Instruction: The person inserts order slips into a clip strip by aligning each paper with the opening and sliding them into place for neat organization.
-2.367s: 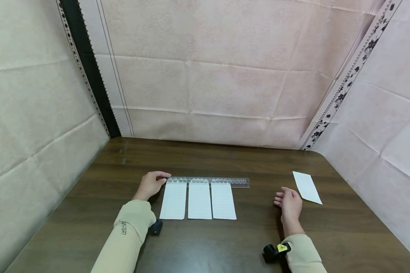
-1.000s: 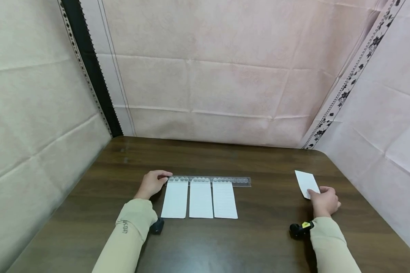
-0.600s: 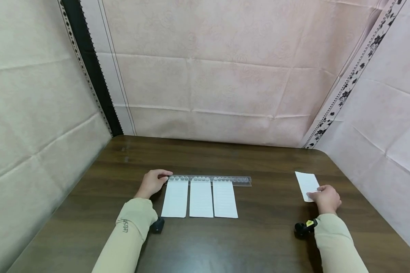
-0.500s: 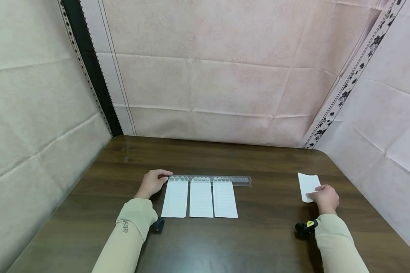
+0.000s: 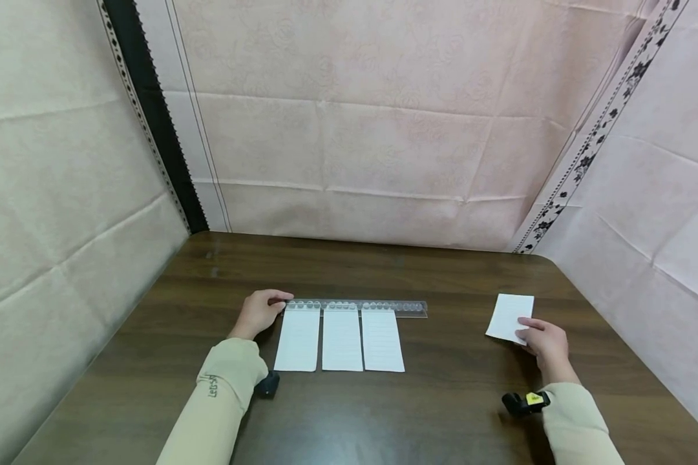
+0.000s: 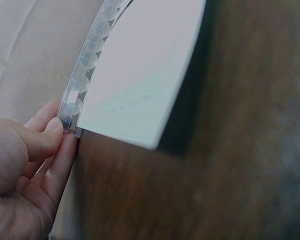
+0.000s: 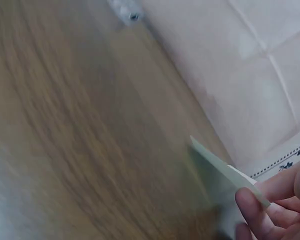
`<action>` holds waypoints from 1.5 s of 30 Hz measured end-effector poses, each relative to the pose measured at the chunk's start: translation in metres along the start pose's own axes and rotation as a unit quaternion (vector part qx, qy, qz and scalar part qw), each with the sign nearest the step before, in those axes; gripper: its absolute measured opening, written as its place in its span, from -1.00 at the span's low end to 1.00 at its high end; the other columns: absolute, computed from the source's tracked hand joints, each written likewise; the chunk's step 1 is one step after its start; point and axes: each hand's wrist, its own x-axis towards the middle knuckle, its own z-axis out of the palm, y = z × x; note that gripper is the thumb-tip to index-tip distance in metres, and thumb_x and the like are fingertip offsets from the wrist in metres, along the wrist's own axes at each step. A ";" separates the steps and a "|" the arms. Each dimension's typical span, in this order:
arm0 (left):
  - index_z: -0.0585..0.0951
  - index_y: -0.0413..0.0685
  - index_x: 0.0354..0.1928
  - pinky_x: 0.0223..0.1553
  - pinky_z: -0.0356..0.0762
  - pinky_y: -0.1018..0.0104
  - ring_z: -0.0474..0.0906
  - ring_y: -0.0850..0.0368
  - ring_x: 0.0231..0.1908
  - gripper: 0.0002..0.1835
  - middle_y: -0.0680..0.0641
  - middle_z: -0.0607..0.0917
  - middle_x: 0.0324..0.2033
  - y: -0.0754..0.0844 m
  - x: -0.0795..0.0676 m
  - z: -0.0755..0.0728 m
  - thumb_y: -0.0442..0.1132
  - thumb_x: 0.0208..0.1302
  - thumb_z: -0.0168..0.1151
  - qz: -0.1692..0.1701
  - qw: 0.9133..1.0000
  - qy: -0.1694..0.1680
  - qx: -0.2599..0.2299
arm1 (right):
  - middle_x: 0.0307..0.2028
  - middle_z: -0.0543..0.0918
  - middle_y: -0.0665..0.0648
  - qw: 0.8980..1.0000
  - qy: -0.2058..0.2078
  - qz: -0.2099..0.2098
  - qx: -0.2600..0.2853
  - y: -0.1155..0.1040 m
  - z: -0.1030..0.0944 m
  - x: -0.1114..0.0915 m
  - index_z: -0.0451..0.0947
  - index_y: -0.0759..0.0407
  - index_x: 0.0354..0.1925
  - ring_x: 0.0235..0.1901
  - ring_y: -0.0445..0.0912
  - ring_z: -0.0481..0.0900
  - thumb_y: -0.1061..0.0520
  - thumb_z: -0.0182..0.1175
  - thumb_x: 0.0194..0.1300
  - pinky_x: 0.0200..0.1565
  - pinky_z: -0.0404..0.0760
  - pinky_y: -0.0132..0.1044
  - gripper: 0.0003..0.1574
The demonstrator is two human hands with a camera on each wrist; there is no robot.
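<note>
My left hand pinches the left end of a clear plastic strip marked with a row of circles. Three white lined cards, the left card, the middle card and the right card, lie side by side with their top edges at the strip. In the left wrist view, thumb and fingers grip the strip by its corner, close to a card. Off to the right, my right hand pinches a white card by its lower right corner. The right wrist view shows that card nearly edge-on, tilted over the table.
The brown wooden table ends at a pale cloth backdrop, with further cloth on both sides. A black wrist camera sits by the right cuff, and another black wrist camera by the left cuff.
My right hand has reached right to the loose card, taken hold of it, then turned it upright and shifted it left. My left hand keeps its pinch on the strip.
</note>
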 end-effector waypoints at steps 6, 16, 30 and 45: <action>0.68 -0.04 -0.08 -0.09 0.44 0.06 0.49 -0.09 -0.03 -0.76 -0.16 0.62 -0.06 0.000 0.000 0.000 -0.34 0.31 0.10 -0.006 1.000 -0.002 0.001 | -0.28 0.48 0.05 0.981 -0.090 0.063 0.158 -0.004 -0.002 -0.011 0.68 0.10 -0.38 -0.46 -0.19 0.56 0.51 0.15 0.09 -0.27 0.62 -0.21 -0.65; 0.68 -0.08 -0.09 -0.07 0.43 0.04 0.50 -0.11 -0.04 -0.77 -0.17 0.64 -0.10 0.002 -0.002 -0.001 -0.36 0.30 0.10 0.009 1.000 0.004 0.009 | -0.34 0.59 -0.03 0.950 -0.206 0.078 0.221 -0.005 0.008 -0.026 0.67 -0.05 -0.36 -0.35 -0.15 0.60 0.46 0.16 0.16 -0.14 0.58 -0.21 -0.60; 0.68 -0.07 -0.08 -0.07 0.43 0.02 0.49 -0.11 -0.03 -0.76 -0.17 0.63 -0.09 0.001 0.000 0.000 -0.36 0.30 0.10 0.003 1.000 0.003 0.009 | -0.27 0.60 -0.04 0.940 -0.263 0.039 0.214 -0.006 0.026 -0.047 0.64 -0.08 -0.27 -0.33 -0.19 0.59 0.43 0.10 0.22 -0.14 0.57 -0.26 -0.59; 0.68 -0.09 -0.09 -0.04 0.42 0.01 0.48 -0.14 -0.01 -0.77 -0.19 0.63 -0.08 0.002 -0.002 -0.001 -0.37 0.29 0.11 0.011 1.000 0.005 0.010 | -0.22 0.58 -0.01 0.936 -0.294 0.032 0.193 -0.005 0.045 -0.061 0.60 0.02 -0.08 -0.32 -0.18 0.59 0.40 0.10 0.23 -0.18 0.57 -0.29 -0.61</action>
